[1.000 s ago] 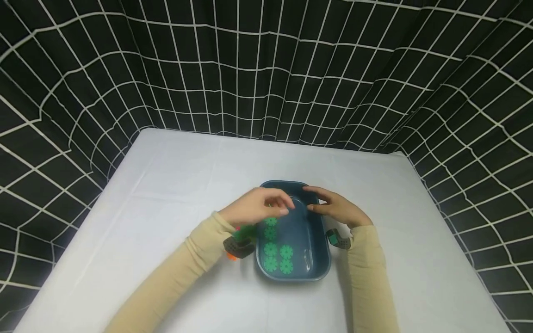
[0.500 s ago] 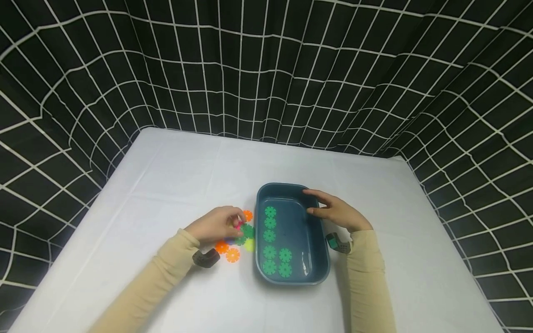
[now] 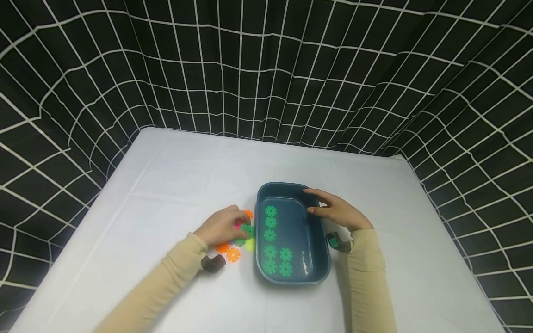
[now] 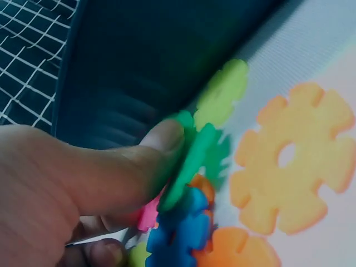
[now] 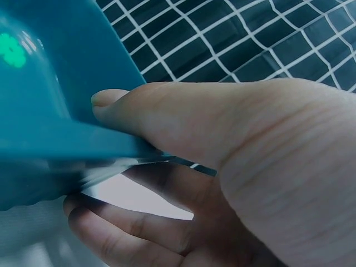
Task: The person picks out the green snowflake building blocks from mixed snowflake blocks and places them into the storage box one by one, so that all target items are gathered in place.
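Note:
Beside the left wall of a blue plastic tub (image 3: 294,231), my left hand (image 3: 220,225) pinches a green flower-shaped plastic disc (image 4: 189,164). The thumb (image 4: 163,135) lies on its face, and the other fingers are partly hidden behind it. Around that hand is a small pile of such discs: a yellow disc (image 4: 222,94), a blue disc (image 4: 181,231) and an orange disc (image 4: 295,158). My right hand (image 3: 341,211) grips the tub's right wall, thumb inside and fingers outside. Several green discs (image 3: 269,235) lie inside the tub, mostly in a column along its left side.
A white cloth (image 3: 175,171) covers the table. Dark curtains (image 3: 266,69) with a white grid stand behind it and at both sides. Each wrist carries a small dark camera, such as the right camera (image 3: 338,242).
My left hand has moved from above the tub left and down to the disc pile, then slightly right, and now pinches a green disc. My right hand stays on the tub.

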A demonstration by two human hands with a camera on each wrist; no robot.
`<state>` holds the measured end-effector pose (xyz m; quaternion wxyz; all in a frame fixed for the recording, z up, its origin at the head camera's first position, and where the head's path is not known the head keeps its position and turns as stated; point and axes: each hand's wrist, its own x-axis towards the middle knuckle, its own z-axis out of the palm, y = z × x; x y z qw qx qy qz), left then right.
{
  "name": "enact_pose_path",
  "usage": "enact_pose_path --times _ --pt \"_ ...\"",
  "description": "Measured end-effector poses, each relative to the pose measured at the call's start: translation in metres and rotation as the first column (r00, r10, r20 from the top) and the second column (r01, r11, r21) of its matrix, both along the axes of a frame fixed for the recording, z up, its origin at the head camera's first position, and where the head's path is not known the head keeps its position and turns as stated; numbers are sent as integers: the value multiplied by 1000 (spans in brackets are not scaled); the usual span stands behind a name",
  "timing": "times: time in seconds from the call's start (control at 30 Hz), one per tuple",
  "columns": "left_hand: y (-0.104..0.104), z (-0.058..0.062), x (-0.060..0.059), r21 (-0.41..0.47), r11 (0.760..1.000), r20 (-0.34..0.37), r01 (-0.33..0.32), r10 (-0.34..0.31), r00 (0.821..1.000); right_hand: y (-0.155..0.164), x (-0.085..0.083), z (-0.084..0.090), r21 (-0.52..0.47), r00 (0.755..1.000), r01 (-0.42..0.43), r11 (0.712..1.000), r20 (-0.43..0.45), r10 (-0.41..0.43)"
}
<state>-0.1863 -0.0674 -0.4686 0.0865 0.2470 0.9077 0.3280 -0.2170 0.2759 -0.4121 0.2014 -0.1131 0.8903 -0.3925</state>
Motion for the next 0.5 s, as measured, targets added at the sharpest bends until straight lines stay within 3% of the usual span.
enact_pose_path --times 0.27,0.5 --pt "-4 6 0 110 994 80 3 -12 997 1 0 1 -9 1000 1 1000 5 -1" --pt "-6 6 0 190 980 175 -63 30 984 1 0 0 -8 1000 7 1000 16 -7"
